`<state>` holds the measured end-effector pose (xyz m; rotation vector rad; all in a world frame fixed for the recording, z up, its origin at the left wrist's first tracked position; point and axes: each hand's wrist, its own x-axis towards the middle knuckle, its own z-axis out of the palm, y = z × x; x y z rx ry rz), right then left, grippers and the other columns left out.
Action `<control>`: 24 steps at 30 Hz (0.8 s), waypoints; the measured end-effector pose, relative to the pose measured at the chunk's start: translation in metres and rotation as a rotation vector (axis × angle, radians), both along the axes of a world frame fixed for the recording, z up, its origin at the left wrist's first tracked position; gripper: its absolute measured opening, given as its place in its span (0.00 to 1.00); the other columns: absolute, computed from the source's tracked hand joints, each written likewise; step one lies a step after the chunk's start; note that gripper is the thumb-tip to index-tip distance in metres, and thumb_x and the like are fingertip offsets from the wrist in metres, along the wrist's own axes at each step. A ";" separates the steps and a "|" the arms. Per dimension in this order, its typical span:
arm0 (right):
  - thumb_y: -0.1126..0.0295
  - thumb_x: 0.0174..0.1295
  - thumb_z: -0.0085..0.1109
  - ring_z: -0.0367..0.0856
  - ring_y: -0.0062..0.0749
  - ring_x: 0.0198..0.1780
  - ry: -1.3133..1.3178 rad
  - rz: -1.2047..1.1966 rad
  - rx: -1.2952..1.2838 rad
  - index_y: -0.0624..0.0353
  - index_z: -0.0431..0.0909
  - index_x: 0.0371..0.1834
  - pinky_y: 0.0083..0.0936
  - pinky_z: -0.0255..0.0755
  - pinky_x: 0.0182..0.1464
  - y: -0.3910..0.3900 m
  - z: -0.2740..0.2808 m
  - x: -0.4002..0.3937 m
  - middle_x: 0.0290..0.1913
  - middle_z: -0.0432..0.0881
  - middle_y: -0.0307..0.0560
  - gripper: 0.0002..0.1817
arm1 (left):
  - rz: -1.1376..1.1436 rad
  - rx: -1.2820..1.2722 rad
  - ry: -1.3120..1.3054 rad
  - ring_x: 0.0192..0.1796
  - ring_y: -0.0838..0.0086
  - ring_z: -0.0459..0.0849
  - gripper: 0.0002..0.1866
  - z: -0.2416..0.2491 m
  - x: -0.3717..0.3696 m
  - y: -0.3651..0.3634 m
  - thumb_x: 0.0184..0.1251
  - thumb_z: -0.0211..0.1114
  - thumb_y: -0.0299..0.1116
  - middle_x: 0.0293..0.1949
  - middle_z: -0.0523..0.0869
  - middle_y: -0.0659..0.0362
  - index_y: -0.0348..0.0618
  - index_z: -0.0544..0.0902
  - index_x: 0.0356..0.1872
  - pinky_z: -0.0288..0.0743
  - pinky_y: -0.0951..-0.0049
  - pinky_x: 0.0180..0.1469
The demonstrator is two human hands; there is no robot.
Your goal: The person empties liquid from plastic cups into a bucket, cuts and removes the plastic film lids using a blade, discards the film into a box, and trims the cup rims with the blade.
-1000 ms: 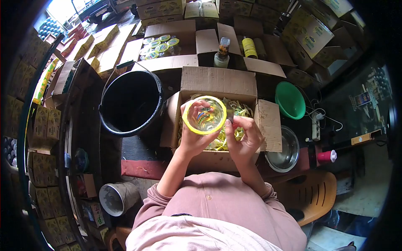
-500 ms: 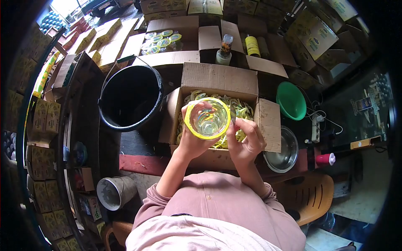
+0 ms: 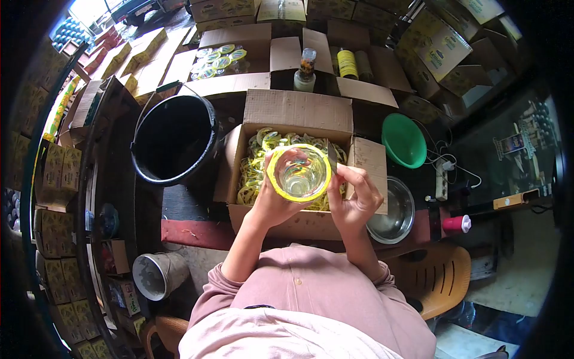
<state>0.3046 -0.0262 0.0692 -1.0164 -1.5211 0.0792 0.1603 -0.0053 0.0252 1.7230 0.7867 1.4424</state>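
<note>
A clear plastic cup (image 3: 299,173) with a yellow rim is tilted so that its round top faces me. My left hand (image 3: 272,200) wraps round the cup's left side and underside. At the right of the rim, my right hand (image 3: 354,194) pinches a thin dark flat piece, like a small blade (image 3: 332,157), with its fingertips close to the rim. Below the cup stands an open cardboard box (image 3: 299,110) filled with a tangle of yellow and clear plastic trimmings (image 3: 254,173).
A black bucket (image 3: 209,134) stands left of the box. To the right are a green bowl (image 3: 403,140) and a metal bowl (image 3: 406,209). Behind sit a carton of lidded cups (image 3: 220,61), a jar (image 3: 304,81) and a yellow roll (image 3: 347,64). A grey bucket (image 3: 173,266) is below left.
The view has shifted slightly, so the surroundings sit further left. The cup stays in my left hand, turned a little, and my right hand remains at its rim.
</note>
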 end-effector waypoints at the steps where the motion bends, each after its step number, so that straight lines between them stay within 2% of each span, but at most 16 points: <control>1: 0.82 0.45 0.63 0.78 0.24 0.24 -0.009 -0.004 -0.001 0.60 0.79 0.34 0.18 0.73 0.27 0.000 0.002 0.004 0.28 0.81 0.45 0.12 | 0.004 0.004 0.038 0.53 0.62 0.73 0.44 -0.003 0.002 0.000 0.39 0.76 0.31 0.52 0.66 0.51 0.39 0.57 0.58 0.67 0.65 0.56; 5: 0.81 0.44 0.63 0.78 0.24 0.25 -0.036 -0.014 0.006 0.60 0.79 0.34 0.19 0.73 0.28 0.002 0.004 0.014 0.29 0.81 0.45 0.12 | -0.026 0.000 0.107 0.53 0.61 0.72 0.45 -0.001 0.009 -0.002 0.39 0.76 0.31 0.52 0.67 0.51 0.39 0.57 0.59 0.67 0.67 0.57; 8: 0.81 0.46 0.63 0.78 0.23 0.24 0.013 0.029 -0.025 0.61 0.79 0.33 0.18 0.72 0.28 0.004 0.002 0.020 0.28 0.80 0.44 0.10 | 0.060 0.163 0.330 0.53 0.63 0.72 0.43 0.017 0.012 -0.007 0.40 0.74 0.28 0.52 0.67 0.52 0.40 0.58 0.59 0.67 0.66 0.56; 11: 0.80 0.47 0.63 0.77 0.22 0.23 0.137 0.019 -0.090 0.62 0.78 0.32 0.18 0.71 0.27 0.005 -0.001 0.021 0.27 0.80 0.44 0.08 | -0.191 -0.148 -0.213 0.54 0.67 0.71 0.39 0.012 0.025 -0.005 0.43 0.72 0.25 0.51 0.68 0.55 0.41 0.60 0.58 0.66 0.66 0.57; 12: 0.79 0.48 0.62 0.76 0.22 0.22 0.157 0.003 -0.097 0.62 0.78 0.31 0.18 0.70 0.27 0.006 -0.004 0.021 0.26 0.79 0.44 0.07 | -0.222 -0.204 -0.308 0.54 0.70 0.71 0.34 0.015 0.026 -0.007 0.48 0.68 0.23 0.51 0.68 0.56 0.41 0.61 0.57 0.65 0.67 0.58; 16: 0.80 0.47 0.62 0.76 0.22 0.22 0.120 -0.015 -0.065 0.62 0.77 0.32 0.18 0.70 0.26 -0.002 0.001 0.016 0.26 0.79 0.44 0.08 | -0.226 -0.287 -0.395 0.55 0.71 0.69 0.31 0.008 0.022 -0.004 0.52 0.66 0.22 0.52 0.68 0.57 0.39 0.61 0.57 0.64 0.70 0.58; 24: 0.81 0.47 0.63 0.77 0.23 0.23 0.035 0.003 -0.021 0.62 0.77 0.32 0.18 0.71 0.26 -0.005 0.000 -0.005 0.26 0.78 0.44 0.09 | -0.202 -0.208 -0.351 0.55 0.72 0.70 0.32 0.010 0.013 -0.004 0.53 0.65 0.21 0.52 0.67 0.56 0.39 0.59 0.58 0.65 0.71 0.57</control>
